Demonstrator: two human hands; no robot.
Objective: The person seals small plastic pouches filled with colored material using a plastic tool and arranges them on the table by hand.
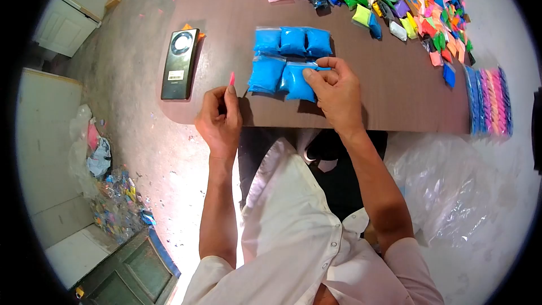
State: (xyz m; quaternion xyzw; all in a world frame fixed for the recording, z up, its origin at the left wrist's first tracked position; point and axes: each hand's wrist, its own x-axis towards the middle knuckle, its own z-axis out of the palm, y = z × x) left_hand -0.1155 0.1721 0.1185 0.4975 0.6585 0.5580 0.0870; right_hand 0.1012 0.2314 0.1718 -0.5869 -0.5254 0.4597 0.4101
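Observation:
Several small clear bags filled with bright blue material lie in two rows near the table's front edge. One back-row blue bag point(292, 40) sits in the middle of its row. At the front left is another blue bag point(266, 73). My right hand point(337, 87) pinches the top right corner of the front right blue bag point(298, 82) between thumb and fingers. To the left, my left hand point(219, 114) is closed, its thumb and forefinger pinching a small thin pink piece point(232, 78) that points upward. What exactly this piece is, I cannot make out.
A dark phone point(180, 65) lies face down on the brown table point(220, 39), left of the bags. A large heap of multicoloured bags point(389, 0) covers the back right. Striped blue and pink packs point(489, 100) stand at the right edge. Plastic sheeting point(446, 186) lies below.

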